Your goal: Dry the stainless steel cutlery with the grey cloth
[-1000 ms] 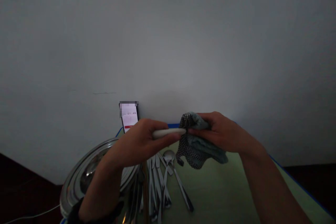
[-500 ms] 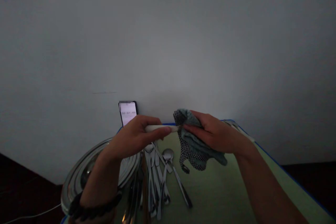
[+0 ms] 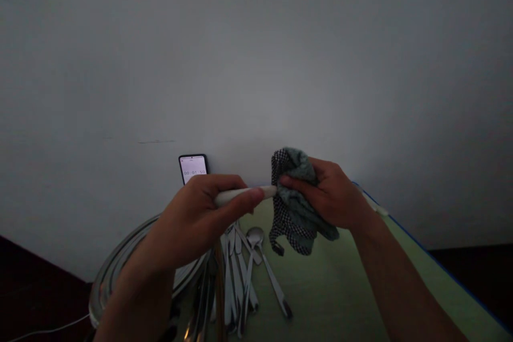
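Two hands raised | left hand [image 3: 196, 214] fingers grip pale handle [image 3: 244, 194] | right hand [image 3: 332, 197] fingers clutch cloth [image 3: 294, 208] | steel dish [image 3: 106, 284] contents unclear

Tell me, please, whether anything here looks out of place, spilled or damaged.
Nothing stands out. The left hand grips a pale slender utensil handle, the right hand wraps a checked grey-green cloth round its end. Steel spoons and knives lie loosely heaped beside a round steel tray.
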### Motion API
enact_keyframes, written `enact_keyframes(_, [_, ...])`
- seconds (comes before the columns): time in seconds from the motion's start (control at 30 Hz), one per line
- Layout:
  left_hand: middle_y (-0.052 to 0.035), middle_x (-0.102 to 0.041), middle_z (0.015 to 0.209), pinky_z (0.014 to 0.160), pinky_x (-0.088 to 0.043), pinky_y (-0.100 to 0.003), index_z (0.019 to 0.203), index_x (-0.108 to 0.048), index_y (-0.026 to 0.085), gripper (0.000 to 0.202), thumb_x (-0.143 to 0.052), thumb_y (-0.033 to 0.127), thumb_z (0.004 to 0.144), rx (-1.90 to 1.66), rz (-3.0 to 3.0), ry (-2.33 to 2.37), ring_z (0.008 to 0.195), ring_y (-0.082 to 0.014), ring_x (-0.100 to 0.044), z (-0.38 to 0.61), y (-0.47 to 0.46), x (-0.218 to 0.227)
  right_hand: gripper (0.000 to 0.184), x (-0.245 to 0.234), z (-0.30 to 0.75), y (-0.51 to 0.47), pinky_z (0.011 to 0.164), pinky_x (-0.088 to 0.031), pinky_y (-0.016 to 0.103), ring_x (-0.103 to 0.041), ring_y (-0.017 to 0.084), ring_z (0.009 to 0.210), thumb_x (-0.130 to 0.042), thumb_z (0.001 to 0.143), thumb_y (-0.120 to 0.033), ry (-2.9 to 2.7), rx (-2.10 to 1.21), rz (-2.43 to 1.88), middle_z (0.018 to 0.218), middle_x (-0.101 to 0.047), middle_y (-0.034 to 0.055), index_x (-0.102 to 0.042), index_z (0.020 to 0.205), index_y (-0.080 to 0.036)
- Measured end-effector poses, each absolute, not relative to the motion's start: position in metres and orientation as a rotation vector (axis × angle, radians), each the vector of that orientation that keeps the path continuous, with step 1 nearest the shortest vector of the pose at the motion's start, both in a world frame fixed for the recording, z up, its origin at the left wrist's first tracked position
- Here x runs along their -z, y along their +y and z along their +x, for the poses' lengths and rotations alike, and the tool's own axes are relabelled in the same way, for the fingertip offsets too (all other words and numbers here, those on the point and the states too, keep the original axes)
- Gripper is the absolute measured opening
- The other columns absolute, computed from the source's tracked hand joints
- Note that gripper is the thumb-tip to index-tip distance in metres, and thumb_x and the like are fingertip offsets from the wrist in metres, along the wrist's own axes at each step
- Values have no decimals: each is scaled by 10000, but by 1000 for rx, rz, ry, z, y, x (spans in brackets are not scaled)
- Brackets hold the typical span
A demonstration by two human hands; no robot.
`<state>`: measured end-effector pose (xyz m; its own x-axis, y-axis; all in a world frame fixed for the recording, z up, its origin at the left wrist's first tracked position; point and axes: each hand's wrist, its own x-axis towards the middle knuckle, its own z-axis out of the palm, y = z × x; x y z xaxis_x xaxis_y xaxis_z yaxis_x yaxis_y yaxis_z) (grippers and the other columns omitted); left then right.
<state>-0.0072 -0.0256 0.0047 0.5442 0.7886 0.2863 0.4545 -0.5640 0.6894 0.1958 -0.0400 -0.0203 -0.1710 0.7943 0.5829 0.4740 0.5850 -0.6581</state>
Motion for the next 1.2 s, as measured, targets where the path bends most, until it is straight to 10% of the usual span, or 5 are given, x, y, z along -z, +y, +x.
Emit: enact_keyframes(1.2, [34,-433,563,479,-371,-218,650,-489,166,465,-334,569,824,-896,2046,1234,504,-100,-434,5,20,49,262,37,198,-19,588,-396,264,-548,149,628,-454,832,-408,-1833,-223,-1348,707,-622,18,-551,762,-175])
